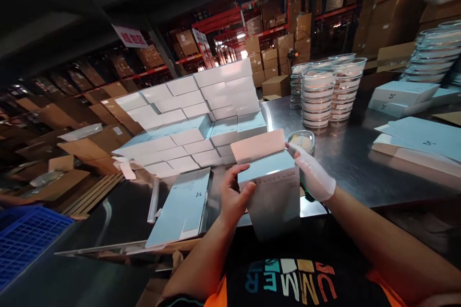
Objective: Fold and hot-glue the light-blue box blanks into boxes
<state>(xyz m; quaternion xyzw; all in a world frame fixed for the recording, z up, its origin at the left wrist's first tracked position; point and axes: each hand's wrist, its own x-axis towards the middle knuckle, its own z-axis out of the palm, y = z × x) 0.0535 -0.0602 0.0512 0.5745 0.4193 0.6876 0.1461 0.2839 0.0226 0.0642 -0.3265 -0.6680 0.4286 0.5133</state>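
A light-blue and white carton (273,196) is held tilted in front of my chest, with one end flap (257,146) standing up on its far side. My bare left hand (234,196) clasps the carton's left side, thumb on the near face and fingers over the top edge. A white glove covers my right hand (314,172), which grips the carton's right side with fingertips at the flap's corner. Part of that grip is hidden. Just beyond this hand sits a clear round tub (301,141) with pale contents. The carton's inside does not show.
White cartons (187,124) form a stepped stack behind my hands. Flattened blue cartons (180,206) lie at the left, and more flat blue sheets (425,139) lie at the right. Stacked clear tubs (319,98) stand on the metal table (345,172). A blue crate (32,244) is lower left.
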